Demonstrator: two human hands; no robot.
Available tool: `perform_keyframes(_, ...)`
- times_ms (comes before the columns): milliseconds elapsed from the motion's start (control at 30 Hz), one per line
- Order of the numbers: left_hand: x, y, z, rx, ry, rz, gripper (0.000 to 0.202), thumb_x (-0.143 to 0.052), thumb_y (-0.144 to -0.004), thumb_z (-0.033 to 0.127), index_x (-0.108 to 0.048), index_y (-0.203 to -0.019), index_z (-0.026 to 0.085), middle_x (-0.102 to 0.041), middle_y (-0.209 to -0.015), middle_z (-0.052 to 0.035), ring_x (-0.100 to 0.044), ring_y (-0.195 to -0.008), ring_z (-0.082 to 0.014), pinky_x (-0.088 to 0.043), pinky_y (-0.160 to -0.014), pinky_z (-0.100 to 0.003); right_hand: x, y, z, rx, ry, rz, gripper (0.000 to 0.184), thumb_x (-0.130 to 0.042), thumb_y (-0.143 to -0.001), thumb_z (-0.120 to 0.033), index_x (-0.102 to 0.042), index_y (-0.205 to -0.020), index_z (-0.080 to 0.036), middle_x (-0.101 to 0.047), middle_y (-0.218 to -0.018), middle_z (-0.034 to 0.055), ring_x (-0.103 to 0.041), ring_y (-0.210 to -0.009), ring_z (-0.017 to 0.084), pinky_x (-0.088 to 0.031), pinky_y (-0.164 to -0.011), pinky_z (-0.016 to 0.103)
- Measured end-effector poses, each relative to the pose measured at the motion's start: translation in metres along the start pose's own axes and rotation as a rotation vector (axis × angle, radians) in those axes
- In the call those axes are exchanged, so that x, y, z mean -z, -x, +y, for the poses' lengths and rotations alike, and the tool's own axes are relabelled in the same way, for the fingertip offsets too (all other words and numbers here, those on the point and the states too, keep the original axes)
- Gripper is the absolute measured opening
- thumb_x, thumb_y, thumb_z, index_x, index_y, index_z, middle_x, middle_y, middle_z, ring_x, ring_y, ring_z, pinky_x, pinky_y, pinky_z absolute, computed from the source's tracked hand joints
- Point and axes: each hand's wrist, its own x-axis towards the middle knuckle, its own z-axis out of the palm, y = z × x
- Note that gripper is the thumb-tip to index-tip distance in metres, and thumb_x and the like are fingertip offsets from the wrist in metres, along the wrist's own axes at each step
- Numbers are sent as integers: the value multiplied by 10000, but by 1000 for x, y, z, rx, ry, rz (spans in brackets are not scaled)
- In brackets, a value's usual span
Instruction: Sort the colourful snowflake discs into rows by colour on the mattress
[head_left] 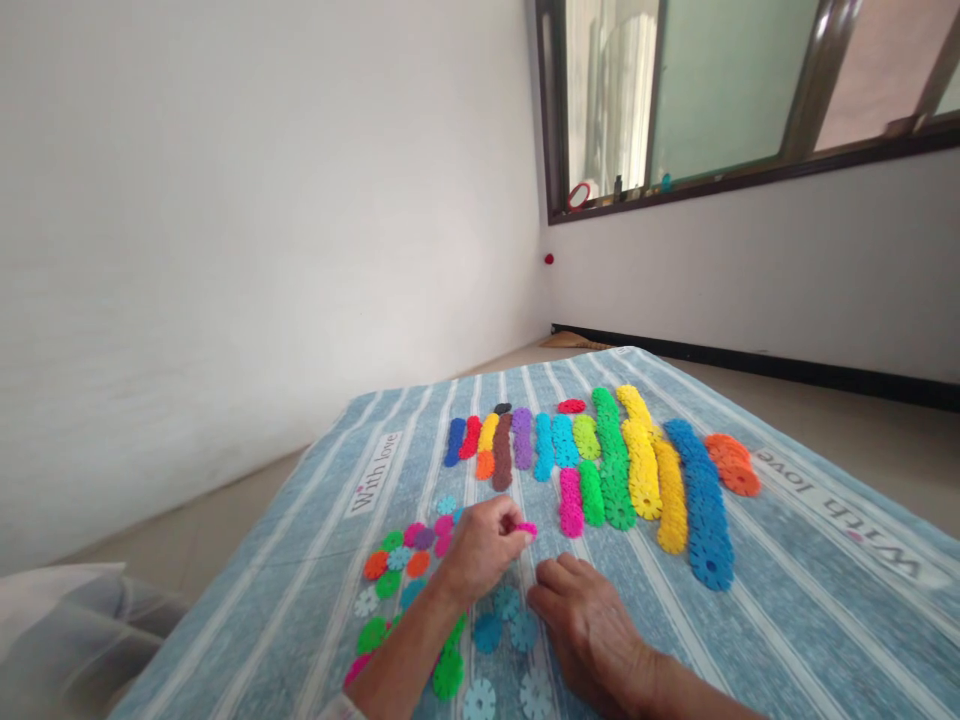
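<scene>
At the lower edge, two pale discs (536,692) lie on the striped cloth of the counter (810,610), one of them close to the picture's border. A whitish, see-through bag-like thing (82,630) sits at the lower left, cut off by the frame; its contents can't be made out. Loose notched discs (448,672) in green, pink, orange and blue are scattered around the left forearm, which hides some of them.

The right hand (592,620) rests knuckles-up beside the pale blue discs, fingers curled; its fingertips are hidden, so I cannot tell whether its grip is closed on anything. The left hand (480,545) has its grip together, thumb and fingers clamped on a pink disc piece (527,528) just above the counter, short of the rows. Whether that is one disc or several is unclear.

Beyond lie overlapping rows: a pink row (571,505), a green row (615,450), a blue row (705,510) and others. A cloth label (375,472) at left reads "With love"; another (847,520) at right repeats it, turned around. Farther back, a red-rimmed round object (578,196) stands by the window (731,85); the small items beside it are indistinct.
</scene>
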Motion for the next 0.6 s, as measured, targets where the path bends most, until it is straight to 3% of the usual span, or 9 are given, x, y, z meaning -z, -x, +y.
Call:
perform_keyframes(233,-37,-27,22,-144,-135,-87,59,-560,-617,119,-554,-575,160,-456,-528,64,-419,-542,-83,-321,-524,-196,-5,-3,-4,98,75,33,86,-530,-733,-103,-514,-743,-188,-553,-781,32,-448,-731,184,-323,-620,312)
perform_keyframes(433,-46,-34,21,-176,-155,-91,72,-567,-615,94,-591,-579,153,-469,-579,46,-425,-559,-86,-344,-558,-203,1,-5,-5,121,69,25,81,-539,-720,-101,-535,-752,-175,-577,-806,48,-460,-750,192,-324,-597,305)
perform_keyframes(600,-48,-33,22,-188,-150,-100,127,-590,-623,98,-665,-703,161,-527,-703,16,-489,-579,-89,-401,-575,-196,1,-5,-6,110,61,8,74,-523,-751,-106,-539,-772,-176,-571,-830,54,-464,-780,197,-339,-624,312)
